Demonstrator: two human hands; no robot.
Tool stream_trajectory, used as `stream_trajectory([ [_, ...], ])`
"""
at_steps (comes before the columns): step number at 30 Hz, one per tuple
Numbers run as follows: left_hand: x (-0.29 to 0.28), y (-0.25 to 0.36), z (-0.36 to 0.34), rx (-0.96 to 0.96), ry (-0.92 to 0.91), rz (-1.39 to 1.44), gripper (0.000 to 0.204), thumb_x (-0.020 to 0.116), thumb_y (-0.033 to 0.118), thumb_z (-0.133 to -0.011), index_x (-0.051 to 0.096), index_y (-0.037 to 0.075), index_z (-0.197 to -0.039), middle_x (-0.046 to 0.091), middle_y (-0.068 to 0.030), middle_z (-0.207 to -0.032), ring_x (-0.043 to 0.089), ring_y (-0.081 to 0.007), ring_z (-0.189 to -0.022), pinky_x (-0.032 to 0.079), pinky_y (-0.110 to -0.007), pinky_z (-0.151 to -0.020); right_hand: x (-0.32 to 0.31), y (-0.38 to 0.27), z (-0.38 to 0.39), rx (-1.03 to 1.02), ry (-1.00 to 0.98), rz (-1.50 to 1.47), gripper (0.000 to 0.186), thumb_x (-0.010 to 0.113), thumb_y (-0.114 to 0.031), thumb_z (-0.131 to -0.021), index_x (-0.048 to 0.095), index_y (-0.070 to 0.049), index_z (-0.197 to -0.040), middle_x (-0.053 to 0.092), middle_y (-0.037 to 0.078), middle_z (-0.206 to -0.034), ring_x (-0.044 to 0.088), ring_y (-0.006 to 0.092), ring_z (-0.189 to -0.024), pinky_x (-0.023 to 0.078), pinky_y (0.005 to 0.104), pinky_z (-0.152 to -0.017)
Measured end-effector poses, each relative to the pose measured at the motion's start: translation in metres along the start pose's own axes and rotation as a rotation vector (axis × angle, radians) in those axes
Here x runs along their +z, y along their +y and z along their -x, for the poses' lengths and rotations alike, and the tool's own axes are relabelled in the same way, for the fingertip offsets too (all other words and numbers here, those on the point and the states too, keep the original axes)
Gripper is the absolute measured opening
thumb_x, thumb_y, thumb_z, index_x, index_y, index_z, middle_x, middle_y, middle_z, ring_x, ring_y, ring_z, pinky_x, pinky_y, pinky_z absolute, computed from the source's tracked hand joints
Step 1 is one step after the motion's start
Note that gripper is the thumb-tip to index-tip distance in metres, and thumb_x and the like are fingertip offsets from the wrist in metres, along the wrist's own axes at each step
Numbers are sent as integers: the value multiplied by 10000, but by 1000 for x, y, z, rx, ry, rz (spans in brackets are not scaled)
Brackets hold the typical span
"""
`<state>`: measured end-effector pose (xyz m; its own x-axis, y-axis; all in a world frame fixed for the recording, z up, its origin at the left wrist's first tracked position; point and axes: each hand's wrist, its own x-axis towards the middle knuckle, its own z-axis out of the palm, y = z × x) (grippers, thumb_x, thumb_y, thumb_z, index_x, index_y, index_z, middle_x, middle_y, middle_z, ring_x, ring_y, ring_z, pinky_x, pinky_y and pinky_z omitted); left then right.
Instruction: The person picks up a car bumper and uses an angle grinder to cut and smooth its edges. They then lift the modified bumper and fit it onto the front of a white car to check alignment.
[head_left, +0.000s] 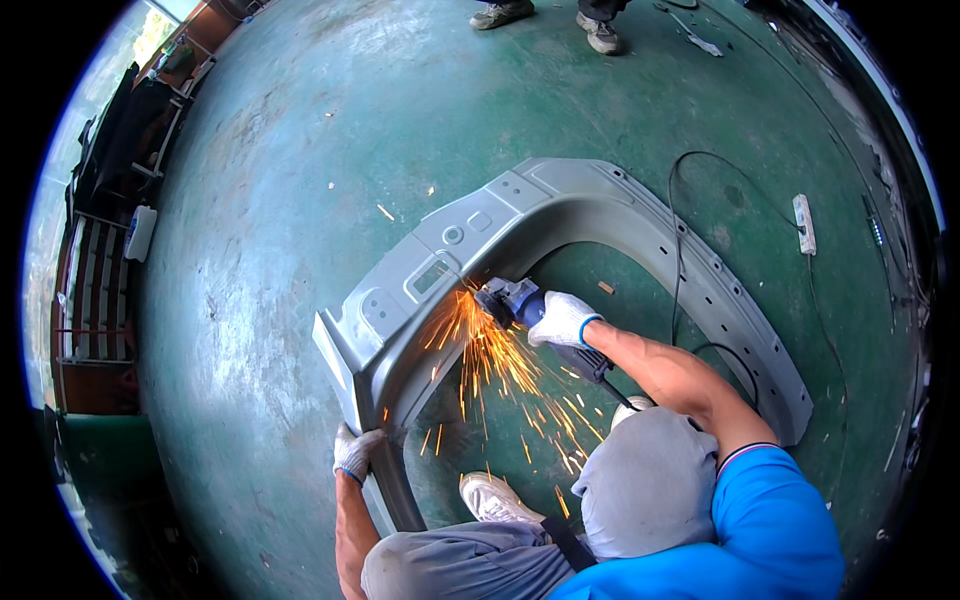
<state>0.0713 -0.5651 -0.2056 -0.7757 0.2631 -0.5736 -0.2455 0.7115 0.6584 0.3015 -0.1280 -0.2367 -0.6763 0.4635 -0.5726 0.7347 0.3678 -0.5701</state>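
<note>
Possible fault: kickback of angle grinder (512, 298), through binding at the inner edge under one-handed steering. Second: scorching of white shoe (492, 498), through orange sparks (492, 348) spraying toward that side. Third: shifting of grey wheel-arch panel (500, 210), through hand support at one end only. Right grip (563, 320): closed round the grinder body, inside the arch. Left grip (357, 452): clasped on the panel's near left end. Panel: lies on green floor (560, 110), curves ahead of both and round past the right.
</note>
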Motion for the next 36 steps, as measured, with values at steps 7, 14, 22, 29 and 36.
stream_trajectory([
  [7, -1, -10, -6, 26, -16, 9, 572, 866, 163, -700, 598, -58, -1155, 722, -170, -992, 704, -240, -832, 587, -401, -751, 1, 0, -2, -1, 23, 20, 576, 818, -354, -567, 715, 39, -975, 740, 256, -924, 733, 390, -861, 578, 442, -771],
  [14, -1, -5, -2, -10, 5, -13, 574, 854, 163, -702, 603, -56, -1170, 723, -158, -989, 704, -241, -814, 590, -396, -733, -10, -13, 3, 13, 8, -15, 588, 817, -338, -566, 719, 47, -999, 737, 278, -972, 732, 400, -896, 579, 442, -791],
  [22, 1, 1, 2, 0, -31, 16, 525, 849, 138, -742, 596, -52, -1161, 716, -159, -999, 702, -228, -819, 593, -380, -720, -5, -11, 0, 22, 0, 13, 574, 819, -338, -579, 720, 44, -995, 737, 276, -956, 737, 400, -906, 580, 440, -802],
  [29, 4, 5, 6, 24, -17, 24, 508, 842, 141, -752, 597, -49, -1155, 712, -153, -986, 700, -224, -813, 592, -386, -723, -6, -11, -1, 24, -7, 31, 538, 823, -343, -588, 727, 42, -951, 741, 267, -944, 739, 395, -893, 579, 437, -792],
  [36, 1, 2, 4, 15, -6, 9, 558, 846, 138, -716, 594, -51, -1177, 716, -158, -972, 706, -245, -813, 591, -394, -729, -11, -15, 1, 37, -72, -11, 673, 835, -382, -562, 695, 70, -1041, 723, 295, -1005, 713, 414, -945, 560, 445, -830],
])
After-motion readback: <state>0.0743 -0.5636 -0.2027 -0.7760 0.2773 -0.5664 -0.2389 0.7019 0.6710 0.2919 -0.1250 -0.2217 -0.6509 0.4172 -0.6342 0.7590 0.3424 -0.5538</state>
